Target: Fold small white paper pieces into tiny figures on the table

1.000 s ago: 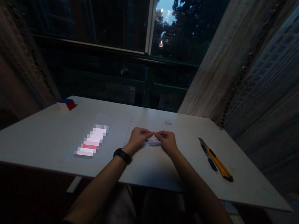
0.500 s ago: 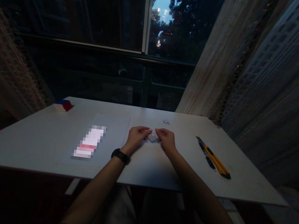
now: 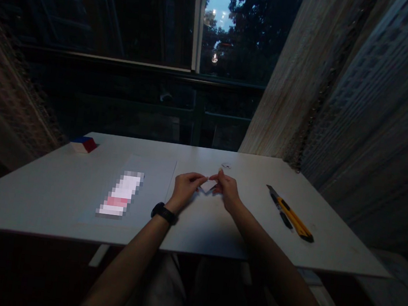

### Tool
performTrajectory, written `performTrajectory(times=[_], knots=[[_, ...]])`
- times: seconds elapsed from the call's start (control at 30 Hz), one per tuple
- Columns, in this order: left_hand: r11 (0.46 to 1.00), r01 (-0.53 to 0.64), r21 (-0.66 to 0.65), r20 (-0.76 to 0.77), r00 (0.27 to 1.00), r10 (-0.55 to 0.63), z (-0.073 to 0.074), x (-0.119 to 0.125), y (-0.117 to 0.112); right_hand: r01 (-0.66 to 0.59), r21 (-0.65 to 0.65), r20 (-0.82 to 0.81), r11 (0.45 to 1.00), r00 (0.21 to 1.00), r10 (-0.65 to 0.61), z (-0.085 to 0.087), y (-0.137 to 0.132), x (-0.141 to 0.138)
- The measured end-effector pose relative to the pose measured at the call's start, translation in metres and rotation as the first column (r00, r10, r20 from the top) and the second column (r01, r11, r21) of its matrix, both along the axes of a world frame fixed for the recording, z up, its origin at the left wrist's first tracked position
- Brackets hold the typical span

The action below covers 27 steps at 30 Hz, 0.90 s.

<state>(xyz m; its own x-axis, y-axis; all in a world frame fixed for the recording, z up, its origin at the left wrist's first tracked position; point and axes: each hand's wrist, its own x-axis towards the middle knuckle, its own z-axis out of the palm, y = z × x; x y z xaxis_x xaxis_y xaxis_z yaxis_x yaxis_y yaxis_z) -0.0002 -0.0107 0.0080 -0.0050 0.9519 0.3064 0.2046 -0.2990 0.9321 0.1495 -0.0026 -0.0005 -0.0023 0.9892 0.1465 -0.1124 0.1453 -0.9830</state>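
Note:
A small folded piece of white paper (image 3: 207,187) is held between my two hands, just above the middle of the white table (image 3: 201,237). My left hand (image 3: 186,185), with a black band on its wrist, pinches the paper's left side between thumb and fingers. From the right, my right hand (image 3: 226,189) grips the other side, its thumb raised near the top edge. Fingers cover much of the paper, so its full shape is hidden.
A flat white sheet (image 3: 158,187) lies to the left, with a blurred-out bright rectangle (image 3: 121,195) on it. A colored cube (image 3: 84,144) sits at the far left. A yellow-black utility knife (image 3: 294,219) lies right. A small thin object (image 3: 226,165) rests behind my hands.
My right thumb and fingers have shifted upward on the paper, and the paper's visible shape has altered slightly. My left hand stays nearly in place. The view has moved a little.

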Motion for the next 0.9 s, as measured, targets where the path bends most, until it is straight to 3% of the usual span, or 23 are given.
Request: performTrajectory(times=[0.17, 0.37, 0.5, 0.77, 0.9], knots=[[0.999, -0.03, -0.031, 0.047, 0.998, 0.032, -0.0018, -0.0016, 0.0053, -0.063, 0.082, 0.062, 0.995, 0.996, 0.058, -0.0001, -0.0025, -0.0011], [0.989, 0.097, -0.107, 0.213, 0.974, -0.073, 0.002, -0.0016, 0.0025, 0.012, 0.108, 0.057, 0.994, 0.998, -0.018, 0.0002, -0.0023, 0.0002], [0.987, 0.097, -0.125, 0.254, 0.965, -0.063, 0.0036, -0.003, 0.0005, -0.009, 0.138, 0.087, 0.99, 0.996, -0.003, -0.0015, -0.0005, 0.0006], [0.989, 0.086, -0.118, 0.17, 0.983, -0.065, 0.0064, -0.0039, 0.0001, -0.05, 0.142, 0.115, 0.989, 0.993, 0.034, 0.0006, -0.001, 0.0036], [0.991, 0.087, -0.103, 0.163, 0.984, -0.07, 0.0058, -0.0043, 0.0009, -0.009, 0.186, 0.208, 0.983, 0.978, -0.03, 0.003, -0.0021, 0.0042]])
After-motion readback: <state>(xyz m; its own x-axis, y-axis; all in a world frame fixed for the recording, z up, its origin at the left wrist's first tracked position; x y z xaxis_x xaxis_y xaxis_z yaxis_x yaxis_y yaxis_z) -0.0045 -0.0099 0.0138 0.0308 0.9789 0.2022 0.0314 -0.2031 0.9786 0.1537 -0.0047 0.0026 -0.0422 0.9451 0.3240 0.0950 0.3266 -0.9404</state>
